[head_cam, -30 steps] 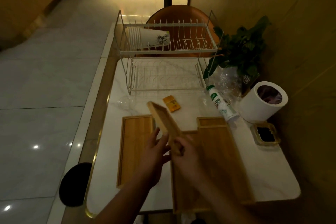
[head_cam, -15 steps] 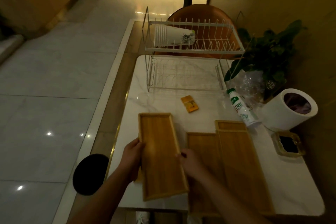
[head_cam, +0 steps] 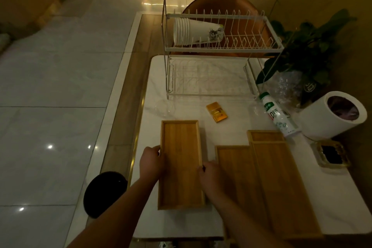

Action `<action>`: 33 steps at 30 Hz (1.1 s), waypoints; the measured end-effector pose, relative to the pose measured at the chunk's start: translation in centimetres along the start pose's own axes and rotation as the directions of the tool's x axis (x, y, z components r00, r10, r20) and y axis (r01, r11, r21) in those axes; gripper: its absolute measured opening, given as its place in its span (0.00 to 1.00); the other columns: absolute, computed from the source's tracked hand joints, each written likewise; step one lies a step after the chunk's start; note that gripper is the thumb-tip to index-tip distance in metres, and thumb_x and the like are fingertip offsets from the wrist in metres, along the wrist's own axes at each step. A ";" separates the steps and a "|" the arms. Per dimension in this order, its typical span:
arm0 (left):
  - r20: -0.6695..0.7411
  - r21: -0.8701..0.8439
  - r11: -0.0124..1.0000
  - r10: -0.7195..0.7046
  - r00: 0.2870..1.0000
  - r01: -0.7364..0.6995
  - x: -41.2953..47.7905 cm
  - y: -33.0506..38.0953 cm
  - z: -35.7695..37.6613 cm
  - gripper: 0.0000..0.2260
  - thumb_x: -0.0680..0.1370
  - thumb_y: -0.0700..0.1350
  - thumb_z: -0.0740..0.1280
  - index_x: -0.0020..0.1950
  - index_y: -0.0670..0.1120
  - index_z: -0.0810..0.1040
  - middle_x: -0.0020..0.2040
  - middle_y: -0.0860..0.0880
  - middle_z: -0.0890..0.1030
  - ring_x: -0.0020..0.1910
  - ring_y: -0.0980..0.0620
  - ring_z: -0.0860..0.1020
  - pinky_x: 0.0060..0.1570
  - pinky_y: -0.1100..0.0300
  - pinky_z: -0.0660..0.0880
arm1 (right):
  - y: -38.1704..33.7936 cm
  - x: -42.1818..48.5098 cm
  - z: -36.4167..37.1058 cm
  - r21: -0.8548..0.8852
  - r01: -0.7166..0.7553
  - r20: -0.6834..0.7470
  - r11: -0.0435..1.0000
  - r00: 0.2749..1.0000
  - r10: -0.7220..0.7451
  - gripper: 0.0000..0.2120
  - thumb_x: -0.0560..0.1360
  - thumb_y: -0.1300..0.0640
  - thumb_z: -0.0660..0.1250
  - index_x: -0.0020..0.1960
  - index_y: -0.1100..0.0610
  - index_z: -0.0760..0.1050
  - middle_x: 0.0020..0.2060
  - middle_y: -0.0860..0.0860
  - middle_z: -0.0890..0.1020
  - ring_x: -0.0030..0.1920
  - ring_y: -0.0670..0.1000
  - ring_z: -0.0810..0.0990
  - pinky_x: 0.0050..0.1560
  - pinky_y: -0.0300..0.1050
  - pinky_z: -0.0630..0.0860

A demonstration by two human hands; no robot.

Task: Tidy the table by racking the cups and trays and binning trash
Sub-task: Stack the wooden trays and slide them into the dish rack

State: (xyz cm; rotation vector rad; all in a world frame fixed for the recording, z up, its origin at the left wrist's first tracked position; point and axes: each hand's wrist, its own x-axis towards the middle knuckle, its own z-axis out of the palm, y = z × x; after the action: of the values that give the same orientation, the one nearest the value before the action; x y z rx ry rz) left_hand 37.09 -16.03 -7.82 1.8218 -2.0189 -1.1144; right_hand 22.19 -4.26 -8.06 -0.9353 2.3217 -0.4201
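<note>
A wooden tray (head_cam: 181, 163) lies flat at the table's left side, held on both long edges: my left hand (head_cam: 151, 160) grips its left rim, my right hand (head_cam: 210, 175) its right rim. To the right lie more wooden trays (head_cam: 267, 183), overlapping one another. A white two-tier wire rack (head_cam: 221, 46) stands at the back, with a stack of white paper cups (head_cam: 193, 32) lying on its upper tier. A small orange packet (head_cam: 217, 112) and a white-and-green bottle (head_cam: 278, 116) lie on the table. The white bin (head_cam: 330, 118) stands at the right.
A glass ashtray (head_cam: 331, 155) sits by the right edge. A potted plant (head_cam: 308, 50) and crumpled clear plastic (head_cam: 285, 86) stand behind the bin. An orange chair (head_cam: 221, 4) is behind the rack. A black stool (head_cam: 104, 191) is on the floor to the left.
The tray was raised and tilted on edge in both hands a second ago; it has come down flat on the left side of the table, on top of where another tray lay.
</note>
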 end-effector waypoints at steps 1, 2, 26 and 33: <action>0.006 0.017 1.000 0.002 1.000 -0.002 0.3 0.0 0.1 0.12 0.80 0.38 0.62 0.60 0.42 0.82 0.44 0.47 0.80 0.38 0.50 0.81 0.34 0.61 0.76 | 0.0 0.0 0.3 0.000 -0.009 -0.007 1.000 1.000 0.009 0.12 0.80 0.51 0.61 0.50 0.56 0.80 0.50 0.52 0.78 0.44 0.52 0.79 0.45 0.45 0.77; 0.011 0.030 1.000 0.000 1.000 0.000 0.6 0.0 0.2 0.12 0.80 0.37 0.62 0.58 0.42 0.83 0.44 0.47 0.80 0.38 0.50 0.81 0.34 0.60 0.77 | 0.0 0.1 0.5 -0.002 -0.018 -0.008 1.000 1.000 0.018 0.12 0.81 0.51 0.61 0.51 0.56 0.80 0.50 0.52 0.78 0.44 0.51 0.79 0.45 0.45 0.77; -0.005 0.044 0.995 -0.085 0.996 0.085 1.1 -0.6 0.7 0.17 0.82 0.39 0.62 0.71 0.44 0.76 0.59 0.43 0.83 0.46 0.49 0.81 0.42 0.60 0.77 | 0.7 0.5 1.4 -0.016 0.101 -0.057 0.995 0.993 -0.101 0.09 0.79 0.52 0.63 0.56 0.52 0.78 0.50 0.51 0.78 0.46 0.51 0.78 0.41 0.41 0.69; 0.006 0.019 0.995 -0.098 0.995 0.097 0.8 -0.6 0.5 0.20 0.81 0.42 0.62 0.73 0.43 0.72 0.56 0.42 0.83 0.49 0.46 0.83 0.52 0.50 0.81 | 0.6 0.6 0.8 0.127 0.054 0.005 0.990 0.998 -0.055 0.13 0.78 0.52 0.65 0.62 0.52 0.77 0.54 0.53 0.80 0.51 0.53 0.80 0.51 0.47 0.78</action>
State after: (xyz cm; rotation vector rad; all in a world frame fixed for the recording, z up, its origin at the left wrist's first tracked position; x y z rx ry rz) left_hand 37.12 -16.52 -8.79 1.9471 -1.9689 -1.1325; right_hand 22.05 -4.36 -9.24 -0.9380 2.2370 -0.5775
